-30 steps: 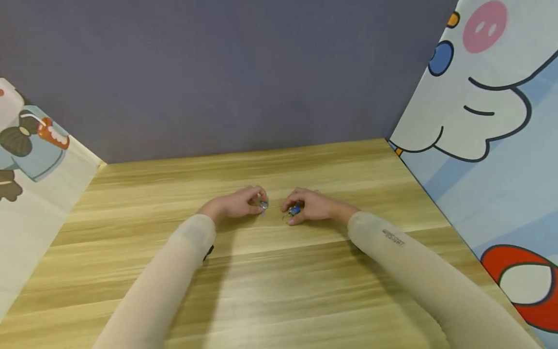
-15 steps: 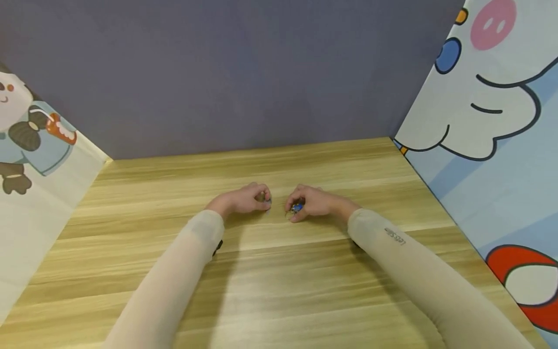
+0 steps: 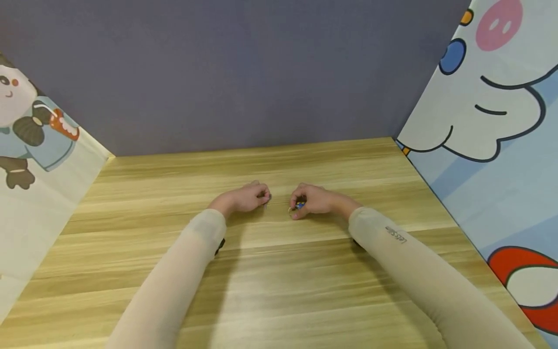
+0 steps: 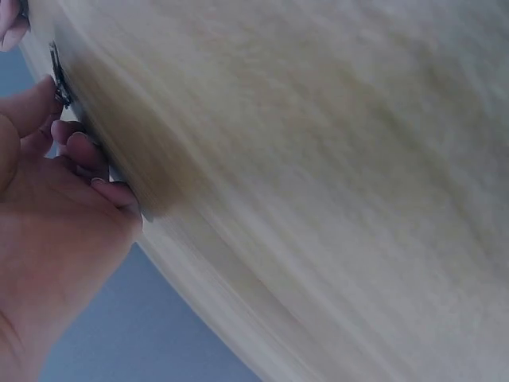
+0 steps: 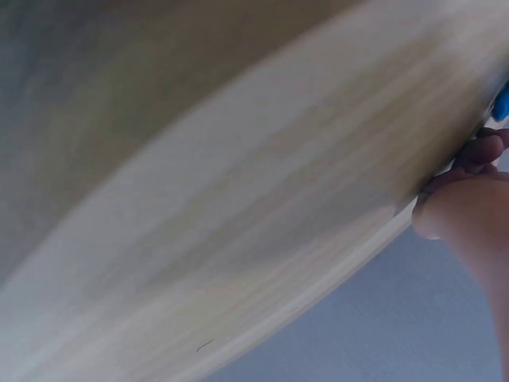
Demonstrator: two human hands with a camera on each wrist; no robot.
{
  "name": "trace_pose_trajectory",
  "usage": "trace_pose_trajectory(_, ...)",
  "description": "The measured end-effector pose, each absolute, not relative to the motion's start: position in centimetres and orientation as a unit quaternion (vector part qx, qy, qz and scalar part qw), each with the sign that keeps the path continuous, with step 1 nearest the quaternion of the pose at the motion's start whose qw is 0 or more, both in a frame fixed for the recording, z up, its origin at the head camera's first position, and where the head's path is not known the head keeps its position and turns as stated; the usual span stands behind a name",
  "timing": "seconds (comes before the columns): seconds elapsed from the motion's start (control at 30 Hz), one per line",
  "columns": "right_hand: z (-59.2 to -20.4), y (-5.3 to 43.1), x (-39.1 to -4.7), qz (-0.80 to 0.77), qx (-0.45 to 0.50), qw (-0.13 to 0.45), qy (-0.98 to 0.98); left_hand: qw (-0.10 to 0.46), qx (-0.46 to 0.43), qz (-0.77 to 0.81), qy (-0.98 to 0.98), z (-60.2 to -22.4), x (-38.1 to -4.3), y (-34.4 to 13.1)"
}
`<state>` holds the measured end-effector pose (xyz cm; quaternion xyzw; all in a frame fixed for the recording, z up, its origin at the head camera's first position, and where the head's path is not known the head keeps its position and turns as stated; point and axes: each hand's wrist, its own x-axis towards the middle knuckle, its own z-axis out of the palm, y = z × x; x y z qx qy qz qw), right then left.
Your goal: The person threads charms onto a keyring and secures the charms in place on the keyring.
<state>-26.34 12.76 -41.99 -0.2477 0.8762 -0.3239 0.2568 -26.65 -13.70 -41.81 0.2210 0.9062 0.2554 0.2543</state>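
Observation:
My left hand (image 3: pixel 245 198) pinches a small silver metal piece that looks like a key (image 3: pixel 265 205) between thumb and fingertips, low over the wooden table. In the left wrist view this key-like piece (image 4: pixel 60 79) appears dark and thin at the fingertips. Across a short gap, my right hand (image 3: pixel 318 199) holds a small blue keychain (image 3: pixel 300 205) with some yellow on it. A thin ring (image 3: pixel 290 211) shows at its left end. Fingers cover most of both things. At the right wrist view's edge, only a bit of the blue keychain (image 5: pixel 501 103) is visible.
The wood-grain table (image 3: pixel 279 281) stretches around both hands. A dark grey panel (image 3: pixel 253 72) stands behind it. Cartoon-printed panels flank it on the left (image 3: pixel 39 203) and right (image 3: pixel 471 194).
The left hand has shifted slightly right and its fingers have closed in, hiding more of the silver piece. The right hand keeps hold of the keychain, which has turned a little. The head view has shifted slightly.

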Motion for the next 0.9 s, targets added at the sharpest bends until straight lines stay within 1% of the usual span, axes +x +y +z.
trace_pose_trajectory(0.13, -42.1, 12.9, -26.3, -0.327, -0.248, 0.25, 0.877, 0.253, 0.224, 0.273, 0.9, -41.2, -26.4, -13.8)
trace_pose_trajectory(0.4, -42.2, 13.1, -26.4, -0.338, -0.25, 0.264, 0.868, 0.285, 0.196, 0.359, 0.867, -41.0, -26.3, -14.5)
trace_pose_trajectory(0.6, -42.3, 13.3, -26.5, -0.35, -0.246, 0.272, 0.862, 0.279, 0.178, 0.388, 0.86, -41.1, -26.1, -14.6)
trace_pose_trajectory(0.73, -42.4, 13.5, -26.9, -0.367, -0.243, 0.281, 0.853, 0.244, 0.164, 0.424, 0.857, -40.5, -25.9, -14.9)
trace_pose_trajectory(0.9, -41.4, 14.8, -26.9, -0.383, -0.245, 0.274, 0.848, 0.171, 0.175, 0.427, 0.87, -38.7, -25.9, -14.8)
